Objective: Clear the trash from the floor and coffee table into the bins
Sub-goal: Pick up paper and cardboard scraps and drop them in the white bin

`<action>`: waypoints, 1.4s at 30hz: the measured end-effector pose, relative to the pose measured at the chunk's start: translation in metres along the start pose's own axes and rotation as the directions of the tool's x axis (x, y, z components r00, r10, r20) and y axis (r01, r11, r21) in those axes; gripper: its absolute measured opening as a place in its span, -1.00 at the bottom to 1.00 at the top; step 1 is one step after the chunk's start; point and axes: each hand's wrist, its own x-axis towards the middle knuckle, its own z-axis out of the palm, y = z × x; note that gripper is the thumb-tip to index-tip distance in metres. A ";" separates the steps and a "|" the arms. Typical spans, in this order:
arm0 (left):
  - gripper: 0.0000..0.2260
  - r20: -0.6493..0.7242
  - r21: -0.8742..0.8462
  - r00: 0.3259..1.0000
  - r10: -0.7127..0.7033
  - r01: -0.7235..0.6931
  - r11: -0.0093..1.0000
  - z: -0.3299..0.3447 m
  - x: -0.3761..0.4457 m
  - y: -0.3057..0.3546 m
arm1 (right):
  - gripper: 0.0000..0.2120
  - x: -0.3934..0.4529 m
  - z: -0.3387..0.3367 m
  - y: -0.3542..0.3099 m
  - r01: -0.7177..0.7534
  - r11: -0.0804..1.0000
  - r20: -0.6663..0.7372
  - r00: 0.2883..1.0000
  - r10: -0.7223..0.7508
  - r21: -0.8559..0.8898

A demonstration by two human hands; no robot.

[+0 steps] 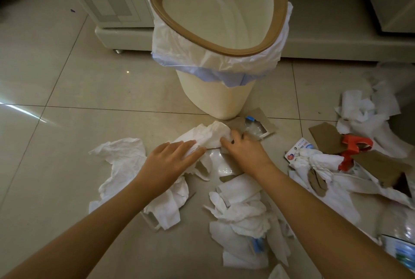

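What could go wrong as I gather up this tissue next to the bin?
The crumpled tissue is bunched loosely between the left hand and right hand, so pieces may drop on the way to the bin. Clear plastic packaging lies under the pile and could get dragged along. The bin liner hangs loose and could catch on the load.

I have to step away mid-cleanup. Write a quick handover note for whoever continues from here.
Left hand rests flat on a crumpled white paper towel; right hand grips its other end. The cream bin with brown rim and white liner stands just beyond and looks empty. Nothing binned yet. Left: white tissues, brown cardboard scraps and a red plastic piece on the tiled floor. Coffee table not in view.
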 end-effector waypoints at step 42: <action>-0.44 -0.285 0.209 0.954 0.096 -0.036 0.977 -0.198 0.166 -0.053 | -0.73 -0.091 -0.215 0.086 0.129 0.987 -0.883 0.448 -0.141 -0.092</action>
